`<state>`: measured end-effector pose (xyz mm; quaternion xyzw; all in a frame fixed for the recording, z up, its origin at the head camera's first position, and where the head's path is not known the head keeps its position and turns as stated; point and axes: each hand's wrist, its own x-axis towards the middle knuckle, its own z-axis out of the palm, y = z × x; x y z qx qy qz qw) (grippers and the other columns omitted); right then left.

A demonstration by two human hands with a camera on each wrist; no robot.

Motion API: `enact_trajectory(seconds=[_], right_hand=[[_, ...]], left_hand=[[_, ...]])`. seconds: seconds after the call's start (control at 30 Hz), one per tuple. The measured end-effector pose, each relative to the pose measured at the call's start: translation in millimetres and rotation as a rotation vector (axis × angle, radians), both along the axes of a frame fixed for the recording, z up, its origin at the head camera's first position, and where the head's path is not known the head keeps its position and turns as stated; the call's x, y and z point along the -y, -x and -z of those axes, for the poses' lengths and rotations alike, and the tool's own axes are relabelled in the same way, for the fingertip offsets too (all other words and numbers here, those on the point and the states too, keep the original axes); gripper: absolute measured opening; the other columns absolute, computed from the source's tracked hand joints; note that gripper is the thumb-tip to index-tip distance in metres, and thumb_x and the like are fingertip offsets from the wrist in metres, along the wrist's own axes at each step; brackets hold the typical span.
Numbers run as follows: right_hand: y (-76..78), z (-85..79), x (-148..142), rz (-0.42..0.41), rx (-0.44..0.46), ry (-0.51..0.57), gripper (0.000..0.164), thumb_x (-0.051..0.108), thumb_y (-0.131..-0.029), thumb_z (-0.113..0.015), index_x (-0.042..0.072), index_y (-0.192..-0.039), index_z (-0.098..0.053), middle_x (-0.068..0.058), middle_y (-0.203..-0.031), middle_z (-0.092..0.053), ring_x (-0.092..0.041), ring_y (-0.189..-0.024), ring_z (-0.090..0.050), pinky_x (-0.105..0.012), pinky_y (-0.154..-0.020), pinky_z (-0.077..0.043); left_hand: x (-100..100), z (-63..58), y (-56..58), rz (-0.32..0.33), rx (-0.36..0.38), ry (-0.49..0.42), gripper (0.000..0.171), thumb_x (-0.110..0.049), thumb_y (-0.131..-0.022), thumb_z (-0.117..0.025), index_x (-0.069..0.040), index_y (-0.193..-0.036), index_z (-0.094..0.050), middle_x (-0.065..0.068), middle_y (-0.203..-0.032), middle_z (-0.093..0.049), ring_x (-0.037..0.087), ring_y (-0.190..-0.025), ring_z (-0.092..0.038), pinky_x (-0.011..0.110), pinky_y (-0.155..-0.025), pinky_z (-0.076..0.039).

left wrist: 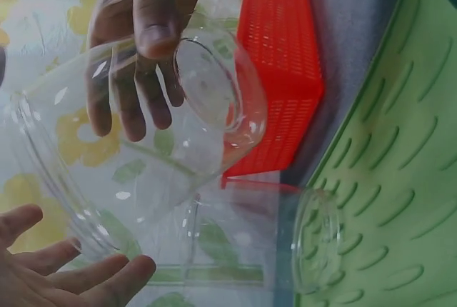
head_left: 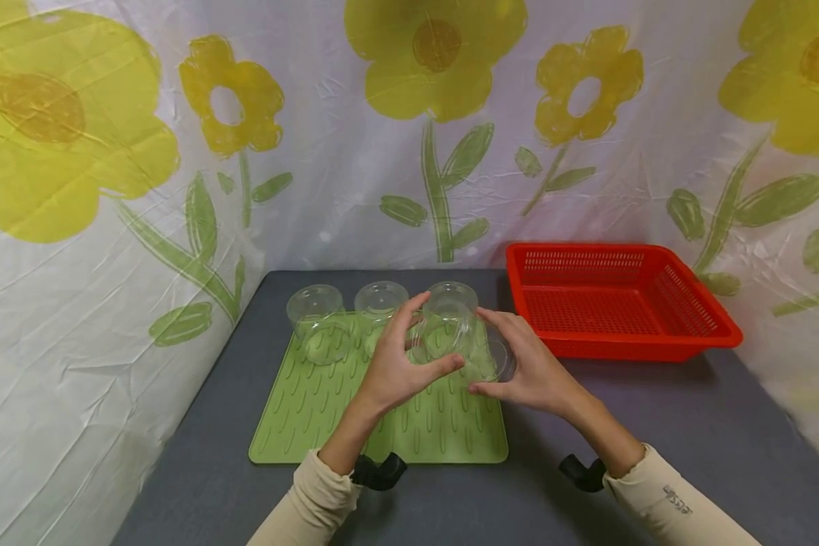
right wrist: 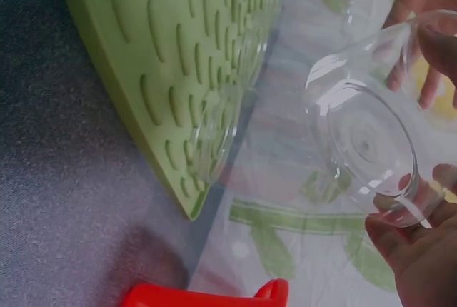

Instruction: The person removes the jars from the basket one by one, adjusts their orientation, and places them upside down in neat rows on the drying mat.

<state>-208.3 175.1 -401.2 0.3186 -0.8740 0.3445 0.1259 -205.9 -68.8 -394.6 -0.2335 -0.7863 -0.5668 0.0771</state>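
Observation:
A clear, see-through bowl is held tilted in the air between both hands, over the right part of the green ridged mat. At its rim side, the left hand curves around it with thumb and fingers spread apart. On the opposite side, the right hand grips it near its round base, thumb below and fingers above in the head view. The right wrist view shows that base ring with the right fingertips at its edge. Behind the hands, a similar clear bowl is partly covered by the held one.
Two more clear bowls, one at the left and one in the middle, stand along the mat's back edge. A red perforated basket sits at the back right of the dark grey table. A flower-printed curtain closes off the back and sides.

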Motion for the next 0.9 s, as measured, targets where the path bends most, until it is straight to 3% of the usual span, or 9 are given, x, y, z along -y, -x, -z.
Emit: enact_trajectory(seconds=[0.13,0.33,0.6,0.9], right_hand=[[0.1,1.7,-0.8,-0.014,-0.035,-0.041,0.105,0.031,-0.07,-0.095,0.01,-0.156,-0.038,-0.011,-0.152,-0.048,-0.031,-0.138,-0.045,-0.059,-0.105,-0.047],[-0.4,5.3,-1.8,-0.017,-0.067,-0.067,0.105,0.031,-0.069,-0.096,0.009,-0.155,-0.039,-0.008,-0.149,-0.051,-0.031,-0.136,-0.046,-0.058,-0.103,-0.049],[-1.0,3.4,-1.9,-0.007,-0.064,-0.086,0.106,0.031,-0.068,-0.097,0.012,-0.155,-0.039,-0.007,-0.148,-0.052,-0.03,-0.136,-0.046,-0.058,-0.104,-0.049],[-3.9,4.8,-1.9,-0.014,-0.08,-0.093,0.107,0.028,-0.067,-0.097,0.013,-0.155,-0.039,-0.01,-0.147,-0.053,-0.031,-0.135,-0.047,-0.059,-0.104,-0.048]], left_hand=[[-1.6,-5.9,-1.6,-0.034,-0.067,0.127,0.092,-0.048,-0.08,-0.085,-0.038,-0.156,-0.035,-0.005,-0.163,-0.035,0.031,-0.149,-0.038,0.058,-0.11,-0.045],[-2.7,-9.3,-4.2,-0.053,-0.118,0.271,0.081,-0.052,-0.083,-0.08,-0.035,-0.153,-0.044,-0.005,-0.155,-0.046,0.021,-0.147,-0.042,0.057,-0.113,-0.042],[-1.2,-9.4,-3.2,-0.071,-0.143,0.312,0.07,-0.051,-0.088,-0.075,-0.033,-0.15,-0.049,-0.005,-0.151,-0.051,0.02,-0.142,-0.048,0.053,-0.108,-0.048],[0.5,-8.9,-4.7,-0.051,-0.104,0.339,0.069,-0.054,-0.09,-0.072,-0.037,-0.151,-0.047,-0.002,-0.156,-0.048,0.023,-0.144,-0.047,0.055,-0.107,-0.048]])
